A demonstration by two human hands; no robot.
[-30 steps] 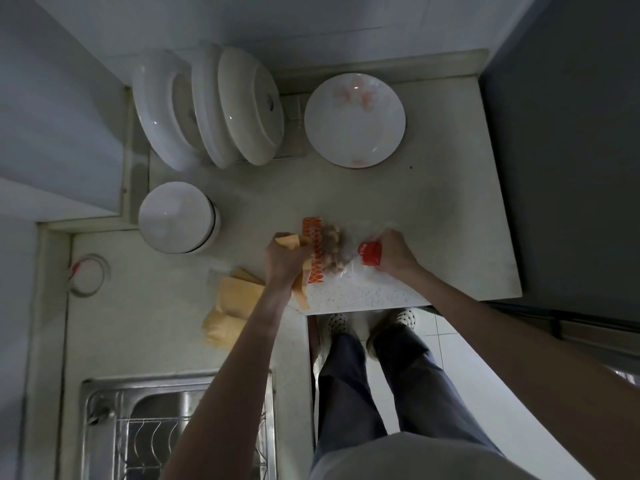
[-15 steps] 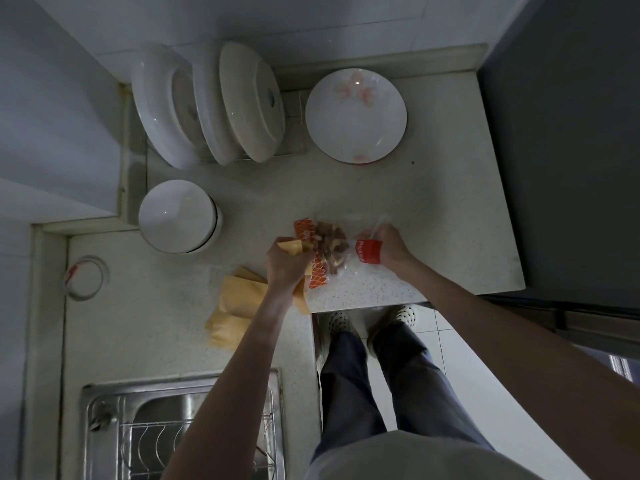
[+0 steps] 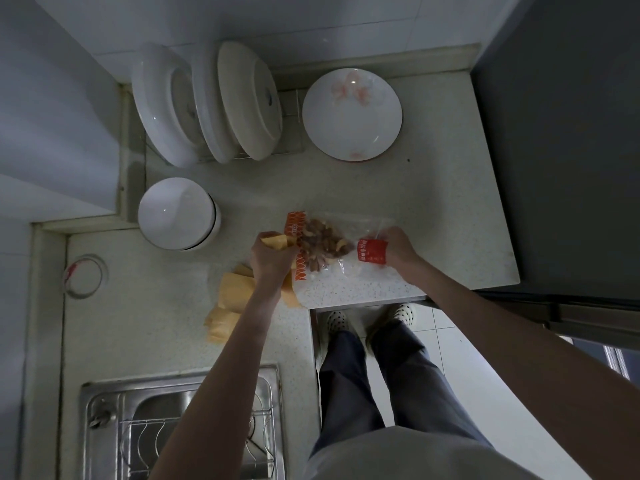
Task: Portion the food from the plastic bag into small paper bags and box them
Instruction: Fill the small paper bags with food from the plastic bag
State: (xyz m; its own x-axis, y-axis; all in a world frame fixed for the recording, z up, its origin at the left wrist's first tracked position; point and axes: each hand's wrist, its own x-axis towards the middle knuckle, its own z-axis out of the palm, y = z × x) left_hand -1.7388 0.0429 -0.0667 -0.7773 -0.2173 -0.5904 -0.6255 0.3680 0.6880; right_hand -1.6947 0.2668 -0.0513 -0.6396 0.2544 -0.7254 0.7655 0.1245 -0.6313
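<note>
Looking straight down from head height at a pale speckled counter in dim light, with a dark appliance filling the three o'clock side and a steel sink at seven o'clock. At twelve o'clock white plates stand on edge in a rack, a flowered plate lies flat to their right, and an upturned bowl sits at ten o'clock. Both bare arms reach to the centre of the view. There lies the clear plastic bag with orange printing, holding a heap of brown nuts. The right hand pinches the bag's red-labelled end, at three o'clock from the nuts. The left hand grips a small yellow paper bag at the plastic bag's other end, at nine o'clock from the nuts; whether the two bags' mouths meet I cannot tell. More paper bags lie stacked on the counter at seven o'clock from the hands. Compared with a second ago, the plastic bag has swung round and the nuts have slid toward the paper bag, which suggests pouring of a portion is beginning. No box is in view, so boxing looks some way off.
</note>
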